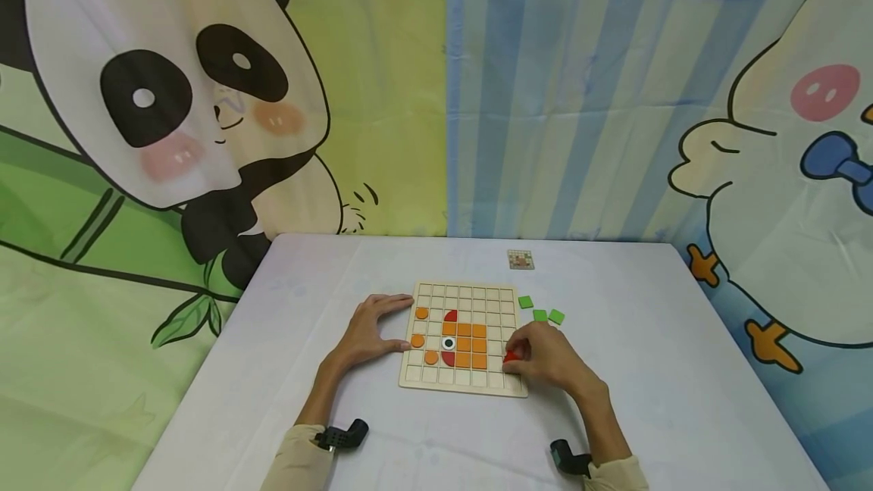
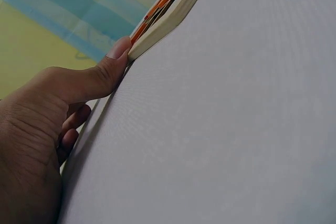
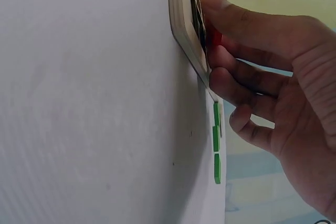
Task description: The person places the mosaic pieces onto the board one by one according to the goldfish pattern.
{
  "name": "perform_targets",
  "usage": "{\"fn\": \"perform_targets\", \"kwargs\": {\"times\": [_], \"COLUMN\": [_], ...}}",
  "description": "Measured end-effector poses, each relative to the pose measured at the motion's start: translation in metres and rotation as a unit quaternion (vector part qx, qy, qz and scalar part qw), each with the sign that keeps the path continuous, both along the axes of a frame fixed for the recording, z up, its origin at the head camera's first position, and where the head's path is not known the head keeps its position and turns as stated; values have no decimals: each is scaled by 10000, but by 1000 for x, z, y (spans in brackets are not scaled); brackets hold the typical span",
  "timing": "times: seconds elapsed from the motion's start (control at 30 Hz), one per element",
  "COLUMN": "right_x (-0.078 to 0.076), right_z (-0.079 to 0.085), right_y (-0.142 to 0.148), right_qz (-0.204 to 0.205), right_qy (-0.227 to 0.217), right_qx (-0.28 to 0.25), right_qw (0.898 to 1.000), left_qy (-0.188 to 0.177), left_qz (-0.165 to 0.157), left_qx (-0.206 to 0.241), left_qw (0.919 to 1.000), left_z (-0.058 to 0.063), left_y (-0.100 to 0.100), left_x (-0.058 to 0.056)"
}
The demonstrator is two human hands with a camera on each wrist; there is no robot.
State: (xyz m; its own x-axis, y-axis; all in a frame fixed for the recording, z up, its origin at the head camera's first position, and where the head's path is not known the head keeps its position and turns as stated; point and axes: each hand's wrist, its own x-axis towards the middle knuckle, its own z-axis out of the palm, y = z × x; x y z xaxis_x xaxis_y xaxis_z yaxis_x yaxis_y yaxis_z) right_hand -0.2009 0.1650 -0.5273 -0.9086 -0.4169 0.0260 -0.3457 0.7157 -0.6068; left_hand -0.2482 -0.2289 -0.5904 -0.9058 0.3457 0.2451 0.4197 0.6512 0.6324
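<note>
A wooden grid board point(image 1: 430, 377) lies on the table, bearing orange squares point(image 1: 480, 347), several orange discs, dark red quarter-round pieces point(image 1: 450, 316) and an eye tile point(image 1: 448, 343). My left hand point(image 1: 364, 332) touches the board's left edge, thumb and fingers spread apart. In the left wrist view, its thumb tip point(image 2: 119, 48) rests against the board's side point(image 2: 163, 27). Over the board's right edge my right hand point(image 1: 549, 354) pinches a small red piece point(image 1: 510, 356). Fingers cover much of that piece, so its full shape is hidden.
Several green square tiles point(image 1: 525, 301) lie right of the board, just beyond my right hand. A small patterned card point(image 1: 520, 260) sits near the far edge of the white table point(image 1: 327, 271). Cartoon-printed curtains point(image 1: 382, 97) hang behind it.
</note>
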Motion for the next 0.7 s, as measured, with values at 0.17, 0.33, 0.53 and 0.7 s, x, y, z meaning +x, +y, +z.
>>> {"fn": "perform_targets", "kwargs": {"times": [0.17, 0.33, 0.53, 0.7], "right_x": [1, 2, 3, 3], "right_z": [4, 6, 6, 3], "right_y": [-5, -3, 0, 1], "right_qz": [-188, -214, -4, 55], "right_qy": [-161, -162, -182, -208], "right_qx": [103, 101, -77, -178], "right_qw": [9996, 9996, 9998, 9996], "left_qy": [18, 2, 2, -30], "left_qz": [-11, -11, 10, 29], "left_qx": [3, -6, -33, -43], "left_qw": [10000, 10000, 10000, 10000], "left_z": [0, -2, -4, -3], "left_y": [2, 1, 0, -1], "left_x": [0, -2, -3, -2]}}
